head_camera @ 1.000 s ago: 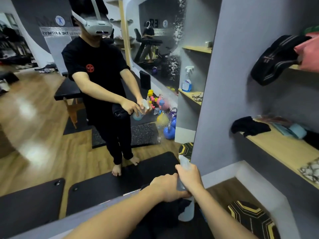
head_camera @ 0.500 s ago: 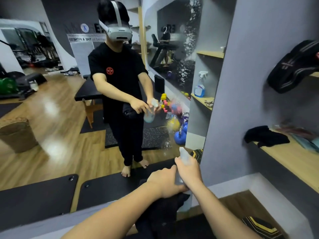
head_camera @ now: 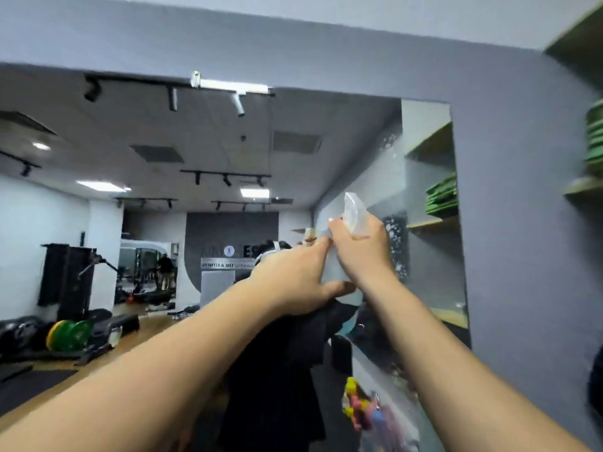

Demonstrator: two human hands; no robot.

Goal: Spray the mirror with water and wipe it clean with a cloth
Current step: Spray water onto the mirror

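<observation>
The clear plastic spray bottle [head_camera: 354, 213] is raised in front of the large wall mirror [head_camera: 195, 190], its nozzle sticking up above the right hand [head_camera: 362, 252], whose fingers are wrapped around its neck. The left hand [head_camera: 293, 282] is pressed against the bottle's lower body from the side, fingers curled on it, and a dark cloth [head_camera: 280, 370] hangs down beneath that hand; whether the hand also pinches the cloth I cannot tell. Both arms reach up toward the mirror's right part. Past the hands, the glass shows white speckles [head_camera: 396, 249] near its right edge. To the right, set in the grey wall [head_camera: 522, 223], is a wooden shelf [head_camera: 584, 187] with blurred green items [head_camera: 595, 138].
</observation>
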